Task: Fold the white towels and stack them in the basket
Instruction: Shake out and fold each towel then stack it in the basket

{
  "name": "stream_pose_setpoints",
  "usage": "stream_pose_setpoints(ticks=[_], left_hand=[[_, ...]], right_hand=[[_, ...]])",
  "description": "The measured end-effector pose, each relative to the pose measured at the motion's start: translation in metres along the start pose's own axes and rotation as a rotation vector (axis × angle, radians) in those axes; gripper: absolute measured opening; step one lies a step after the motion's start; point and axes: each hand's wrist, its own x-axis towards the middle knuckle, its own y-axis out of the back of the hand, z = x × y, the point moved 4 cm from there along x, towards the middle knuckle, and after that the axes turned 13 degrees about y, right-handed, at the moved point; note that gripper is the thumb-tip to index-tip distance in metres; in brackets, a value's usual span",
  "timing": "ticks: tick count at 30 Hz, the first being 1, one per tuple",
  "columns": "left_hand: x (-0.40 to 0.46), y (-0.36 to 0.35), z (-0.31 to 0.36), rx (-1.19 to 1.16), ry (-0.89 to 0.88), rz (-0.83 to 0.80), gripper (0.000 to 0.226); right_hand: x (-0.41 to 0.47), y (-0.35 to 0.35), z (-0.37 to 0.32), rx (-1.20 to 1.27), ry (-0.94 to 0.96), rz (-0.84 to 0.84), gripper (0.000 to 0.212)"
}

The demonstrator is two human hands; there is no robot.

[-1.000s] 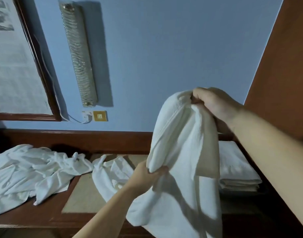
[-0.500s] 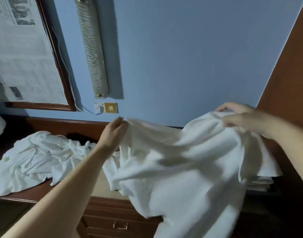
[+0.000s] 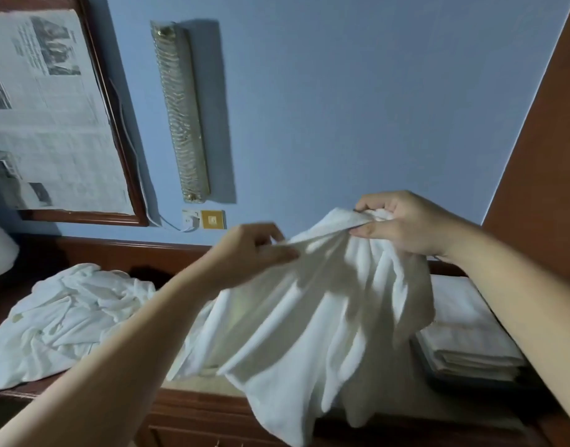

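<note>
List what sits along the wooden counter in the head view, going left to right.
Crumpled pile of white towels → left hand → held towel → right hand → folded towel stack.

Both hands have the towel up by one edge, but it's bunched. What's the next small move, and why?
Probably draw the left hand and right hand apart along the edge. They grip the towel close together, so it hangs in gathered pleats; spreading it flat should come before any fold.
</note>
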Motion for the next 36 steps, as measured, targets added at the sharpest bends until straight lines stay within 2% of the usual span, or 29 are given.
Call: stream_pose_setpoints(ticks=[2, 4, 6, 10, 13, 15, 17, 18, 20, 21, 22, 23, 25, 26, 27, 31, 34, 36], left_hand=[[-0.013, -0.027, -0.032, -0.03, 0.042, -0.108, 0.021], [-0.026, -0.057, -0.059, -0.033, 0.102, -0.156, 0.028], [-0.034, -0.085, -0.089, 0.0, 0.191, -0.148, 0.035], [-0.046, -0.127, -0.152, -0.132, 0.378, -0.153, 0.026], [-0.048, -0.134, -0.163, -0.233, 0.453, -0.083, 0.028], [-0.039, -0.118, -0.146, -0.249, 0.398, 0.017, 0.027], [-0.026, -0.089, -0.105, -0.197, 0.25, 0.078, 0.015], [-0.02, -0.074, -0.077, -0.151, 0.141, 0.083, 0.01], [-0.011, -0.047, -0.015, -0.021, -0.076, 0.075, 0.016], [-0.006, -0.038, 0.012, 0.028, -0.159, 0.062, 0.019], [-0.002, -0.03, 0.036, 0.065, -0.222, 0.056, 0.021], [0.001, -0.024, 0.057, 0.101, -0.273, 0.058, 0.022], [0.005, -0.015, 0.084, 0.15, -0.328, 0.086, 0.022], [0.007, -0.012, 0.089, 0.146, -0.333, 0.104, 0.021], [0.007, -0.01, 0.089, 0.135, -0.327, 0.123, 0.021], [0.01, -0.01, 0.046, 0.102, -0.177, 0.157, 0.012], [0.001, -0.029, -0.019, 0.185, -0.047, 0.021, 0.038], [-0.01, -0.049, -0.065, 0.19, 0.028, -0.043, 0.038]], right_hand=[[-0.001, 0.006, -0.004, 0.043, 0.044, 0.036, 0.011], [0.0, 0.011, -0.007, 0.097, 0.073, 0.093, 0.003], [-0.001, 0.02, -0.01, 0.136, 0.075, 0.166, 0.001], [-0.006, 0.039, -0.006, 0.178, 0.04, 0.307, 0.004], [-0.012, 0.051, 0.014, 0.067, -0.068, 0.331, 0.009], [-0.016, 0.055, 0.038, -0.157, -0.198, 0.261, 0.025], [-0.021, 0.044, 0.054, -0.363, -0.331, 0.116, 0.032], [-0.024, 0.031, 0.058, -0.39, -0.364, 0.005, 0.049], [-0.026, -0.003, 0.058, -0.294, -0.326, -0.191, 0.107], [-0.024, -0.019, 0.052, -0.252, -0.302, -0.243, 0.123], [-0.02, -0.034, 0.043, -0.228, -0.263, -0.282, 0.126], [-0.015, -0.045, 0.035, -0.218, -0.239, -0.316, 0.115], [-0.007, -0.055, 0.017, -0.186, -0.206, -0.354, 0.066], [-0.005, -0.053, 0.013, -0.164, -0.189, -0.331, 0.044], [-0.004, -0.048, 0.013, -0.143, -0.176, -0.29, 0.03], [-0.009, -0.027, 0.026, -0.041, -0.057, -0.085, 0.007], [-0.014, -0.01, 0.036, -0.027, -0.038, 0.057, 0.011], [-0.019, 0.003, 0.038, 0.048, -0.044, 0.161, 0.017]])
